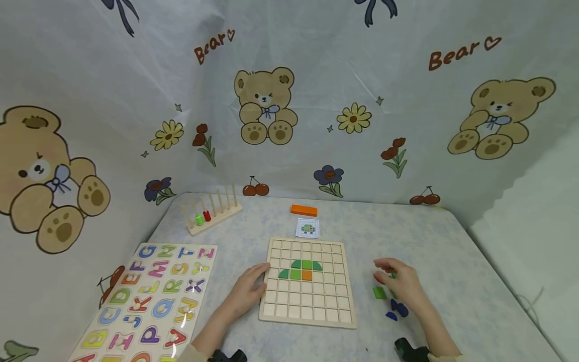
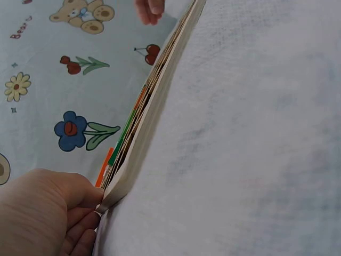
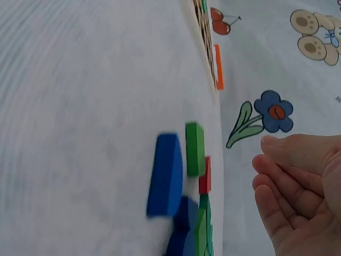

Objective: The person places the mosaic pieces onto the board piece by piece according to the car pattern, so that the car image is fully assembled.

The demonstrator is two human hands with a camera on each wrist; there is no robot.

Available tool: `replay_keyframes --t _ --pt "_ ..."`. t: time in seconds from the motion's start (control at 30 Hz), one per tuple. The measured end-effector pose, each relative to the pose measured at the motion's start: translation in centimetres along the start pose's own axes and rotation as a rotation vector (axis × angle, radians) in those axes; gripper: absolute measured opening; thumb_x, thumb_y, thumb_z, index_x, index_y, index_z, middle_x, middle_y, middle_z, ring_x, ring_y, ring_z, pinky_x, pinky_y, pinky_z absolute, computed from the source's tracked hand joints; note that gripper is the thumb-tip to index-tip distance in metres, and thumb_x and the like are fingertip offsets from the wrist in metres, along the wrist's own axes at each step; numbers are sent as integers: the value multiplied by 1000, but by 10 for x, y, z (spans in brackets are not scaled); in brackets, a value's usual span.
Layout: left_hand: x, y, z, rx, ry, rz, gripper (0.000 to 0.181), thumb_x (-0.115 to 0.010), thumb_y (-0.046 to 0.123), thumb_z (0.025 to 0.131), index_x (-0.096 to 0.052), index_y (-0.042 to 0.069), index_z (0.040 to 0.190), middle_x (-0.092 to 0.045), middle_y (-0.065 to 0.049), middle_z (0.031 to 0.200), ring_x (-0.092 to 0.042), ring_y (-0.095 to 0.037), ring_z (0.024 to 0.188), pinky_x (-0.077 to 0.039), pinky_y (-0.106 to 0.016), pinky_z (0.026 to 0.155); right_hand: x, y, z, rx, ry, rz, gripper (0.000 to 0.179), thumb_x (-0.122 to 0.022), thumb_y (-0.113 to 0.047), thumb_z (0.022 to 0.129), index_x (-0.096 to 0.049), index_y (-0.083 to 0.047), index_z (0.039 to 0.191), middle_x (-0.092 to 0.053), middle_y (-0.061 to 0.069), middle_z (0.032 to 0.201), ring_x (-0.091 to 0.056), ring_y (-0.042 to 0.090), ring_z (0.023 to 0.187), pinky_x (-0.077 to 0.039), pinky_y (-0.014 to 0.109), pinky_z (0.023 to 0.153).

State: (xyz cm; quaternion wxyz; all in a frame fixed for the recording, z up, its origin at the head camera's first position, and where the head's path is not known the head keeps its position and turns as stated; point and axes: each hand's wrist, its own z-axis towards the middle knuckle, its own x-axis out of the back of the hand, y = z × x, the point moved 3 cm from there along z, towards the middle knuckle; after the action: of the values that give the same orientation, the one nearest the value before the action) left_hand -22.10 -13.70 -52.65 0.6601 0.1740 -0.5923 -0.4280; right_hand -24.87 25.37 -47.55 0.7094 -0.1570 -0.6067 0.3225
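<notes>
The left hand grips the edge of the partly filled board on the counter; the right hand hovers, fingers loosely bent and empty, by scattered blocks — apparently choosing a piece to pinch next.

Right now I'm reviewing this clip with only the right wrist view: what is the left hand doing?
Observer: The left hand touches the left edge of the wooden grid board.
Operator: My view catches only the board's side. Any orange piece set in it?
Observer: Yes, one orange square, directly on the near side of a light green square.
Operator: And what lies just beyond the board?
Observer: A small picture card, close to the board's far edge.
</notes>
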Motion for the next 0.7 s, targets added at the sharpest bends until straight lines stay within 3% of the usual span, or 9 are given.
replay_keyframes --t 0.17,0.7 --pt "2 0 0 5 3 3 48 -58 2 91 -46 -1 137 -46 -15 138 -39 -33 129 -33 -50 104 9 17 -8 -64 -45 -27 32 -68 -12 87 -63 -2 117 -64 14 111 -59 34 101 -53 44 78" --pt "0 1 0 22 -5 -10 48 -59 3 90 -47 -1 137 -46 -15 138 -39 -32 129 -33 -48 105 -7 29 -8 48 -1 -168 31 -75 1 76 -68 1 107 -65 14 99 -62 29 87 -54 41 70"
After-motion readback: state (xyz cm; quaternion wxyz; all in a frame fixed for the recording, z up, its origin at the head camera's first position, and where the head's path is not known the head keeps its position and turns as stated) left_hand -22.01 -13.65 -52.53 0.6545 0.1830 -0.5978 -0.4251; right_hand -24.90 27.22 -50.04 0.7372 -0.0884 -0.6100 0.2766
